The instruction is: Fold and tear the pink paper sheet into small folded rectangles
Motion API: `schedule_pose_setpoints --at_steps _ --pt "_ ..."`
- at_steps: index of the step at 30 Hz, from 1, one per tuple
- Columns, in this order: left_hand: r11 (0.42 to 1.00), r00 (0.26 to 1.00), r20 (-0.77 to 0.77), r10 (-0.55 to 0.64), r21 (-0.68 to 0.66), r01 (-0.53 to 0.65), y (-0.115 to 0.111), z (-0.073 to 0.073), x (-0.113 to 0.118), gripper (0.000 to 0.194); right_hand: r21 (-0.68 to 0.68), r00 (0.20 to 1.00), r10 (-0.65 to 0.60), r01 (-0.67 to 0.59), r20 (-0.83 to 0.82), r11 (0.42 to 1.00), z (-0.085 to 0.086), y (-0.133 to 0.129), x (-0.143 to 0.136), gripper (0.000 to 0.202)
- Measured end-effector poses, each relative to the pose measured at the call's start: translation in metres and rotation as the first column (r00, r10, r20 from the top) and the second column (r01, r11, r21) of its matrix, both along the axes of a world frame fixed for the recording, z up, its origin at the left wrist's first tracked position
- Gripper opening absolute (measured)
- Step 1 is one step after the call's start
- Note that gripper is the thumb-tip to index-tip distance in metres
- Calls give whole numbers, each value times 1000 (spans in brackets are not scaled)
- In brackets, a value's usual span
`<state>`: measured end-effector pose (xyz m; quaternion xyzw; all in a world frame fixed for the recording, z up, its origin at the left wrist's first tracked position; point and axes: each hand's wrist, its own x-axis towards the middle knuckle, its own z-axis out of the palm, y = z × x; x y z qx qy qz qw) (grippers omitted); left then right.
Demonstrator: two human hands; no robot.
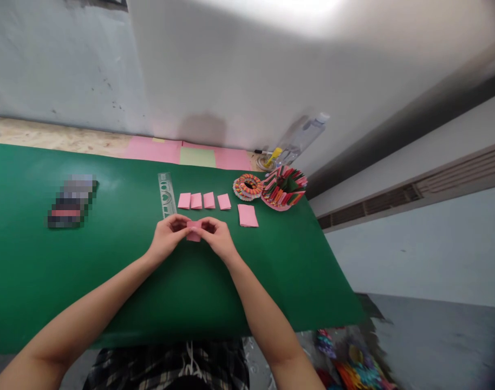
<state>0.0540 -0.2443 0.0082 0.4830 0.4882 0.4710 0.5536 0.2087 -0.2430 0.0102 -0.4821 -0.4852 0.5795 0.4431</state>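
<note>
Between my two hands is a small piece of pink paper [194, 236], with a crease or fold across it. My left hand [169, 234] pinches its left side, and my right hand [217, 235] pinches its right side, thumbs close together. Just beyond my fingers lies a row of several folded pink papers [209, 200]. A pink paper stack [248, 215] rests to the right of my right hand. The clear plastic ruler [167, 195] with cut-out shapes lies beyond my left hand.
On the green table [121, 260], a ring of folded paper [247, 187] stands beside a round container of colored paper pieces [284, 189]. Behind them leans a clear bottle [306, 138]. Pink sheets [154, 149] lie along the wall. A blurred-out flat object [72, 200] is at left.
</note>
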Motion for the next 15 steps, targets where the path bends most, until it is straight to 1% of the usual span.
schedule_pose_setpoints --at_steps 4,10,15 --pt "1000 1000 3 0 -12 0 0 -1 0 36 0 999 -39 39 -14 999 -1 1 0 31" --pt "998 999 -7 47 -44 -47 2 0 0 44 -28 998 -64 63 -17 998 -2 1 0 34" --pt "998 999 -12 50 -41 -50 2 -1 0 38 -41 997 -61 59 -39 997 -2 1 0 33"
